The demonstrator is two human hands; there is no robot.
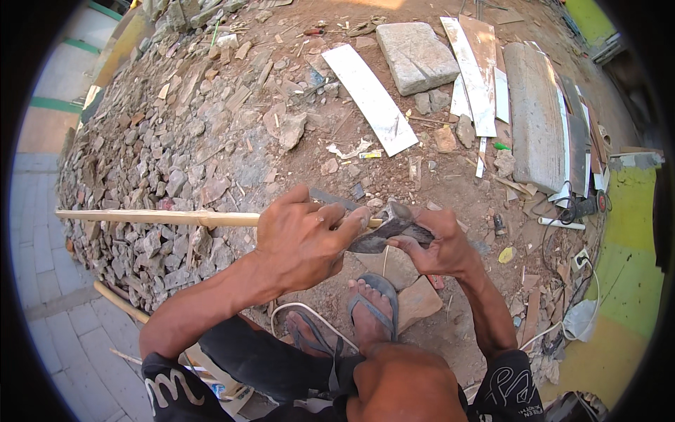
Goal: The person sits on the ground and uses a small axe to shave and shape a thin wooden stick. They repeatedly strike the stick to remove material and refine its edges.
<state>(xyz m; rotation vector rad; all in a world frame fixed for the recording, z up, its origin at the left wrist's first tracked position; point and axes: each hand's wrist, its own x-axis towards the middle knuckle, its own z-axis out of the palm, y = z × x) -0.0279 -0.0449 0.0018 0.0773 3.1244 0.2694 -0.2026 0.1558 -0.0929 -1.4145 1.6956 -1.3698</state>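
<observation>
My left hand (302, 235) is closed around a pale bamboo stick (162, 218), which runs out level to the left. At the stick's right end is a dark grey, worn piece with a blade-like shape and a thick raised end (395, 216); its exact kind is hard to make out. My right hand (443, 243) grips that grey piece from the right, thumb on the near side. Left fingertips reach over the stick's end, touching or nearly touching the grey piece. Just where stick and piece meet is partly hidden by my fingers.
Broken stone rubble (162, 169) covers the ground to the left. Ahead lie a white board (373, 98), a concrete block (416, 58) and a long concrete slab (538, 116). A white cable (596, 295) runs at right by the green wall (626, 246). My sandalled feet (373, 309) are below.
</observation>
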